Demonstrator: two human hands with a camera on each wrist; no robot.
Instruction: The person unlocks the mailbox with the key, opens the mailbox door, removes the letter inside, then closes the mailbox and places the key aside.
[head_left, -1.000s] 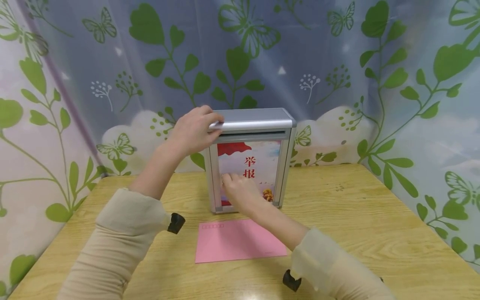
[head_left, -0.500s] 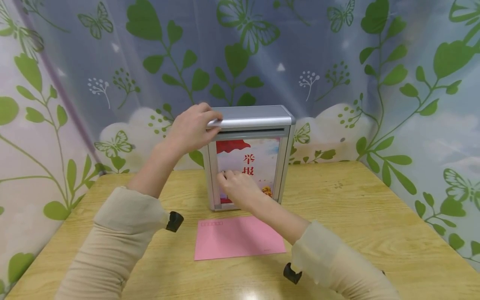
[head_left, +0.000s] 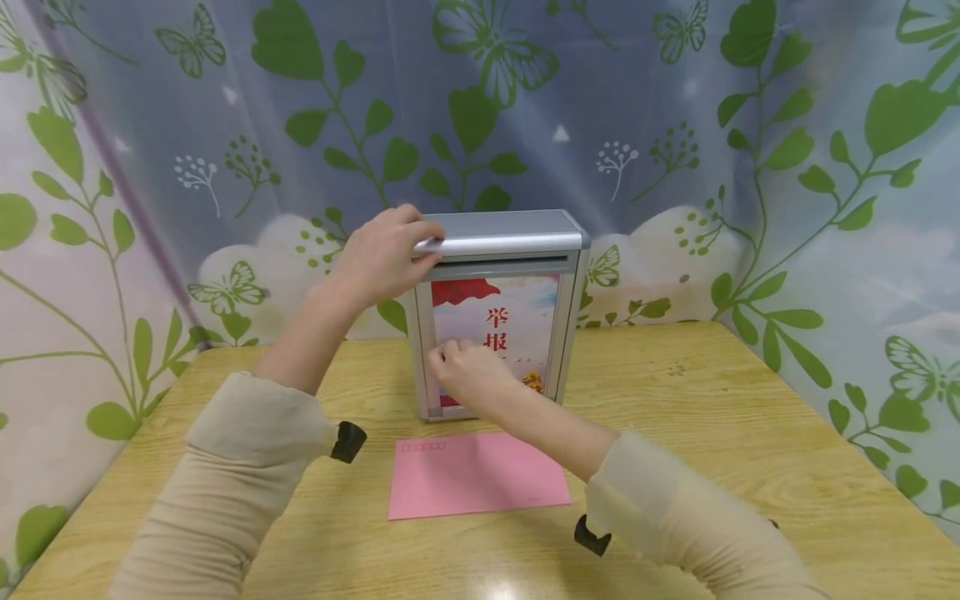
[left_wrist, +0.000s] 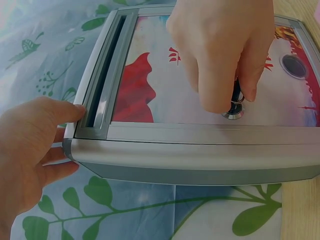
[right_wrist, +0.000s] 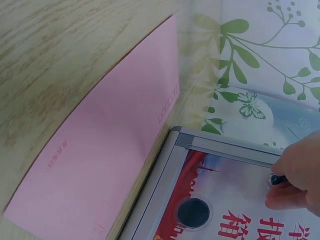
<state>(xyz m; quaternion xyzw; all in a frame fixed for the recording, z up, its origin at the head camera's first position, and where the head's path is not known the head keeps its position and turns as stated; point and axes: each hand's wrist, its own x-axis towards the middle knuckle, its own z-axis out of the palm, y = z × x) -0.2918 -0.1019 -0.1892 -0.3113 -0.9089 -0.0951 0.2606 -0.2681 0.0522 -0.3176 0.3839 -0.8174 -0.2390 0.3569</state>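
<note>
A silver metal letter box [head_left: 525, 223] with a slot near its top stands upright on the table, its front bearing a red and white poster [head_left: 517, 308]. My left hand [head_left: 386, 254] grips the box's upper left corner, thumb on the front edge and fingers over the top. At the left side of the front, my right hand [head_left: 476, 375] pinches a small black-headed key [left_wrist: 236, 92] at a round silver lock [left_wrist: 233, 113]. The curled fingers hide much of the key. In front of the box lies a pink envelope [head_left: 480, 475], flat on the table.
The wooden table [head_left: 675, 433] extends on both sides of the box. A curtain [head_left: 660, 100] patterned with leaves and butterflies hangs behind and at the sides. A dark round spot [right_wrist: 193, 213] shows low on the box's front.
My right hand has turned slightly and shifted a little left at the lock, its forearm moving with it. The left hand keeps its hold, and the envelope lies where it was.
</note>
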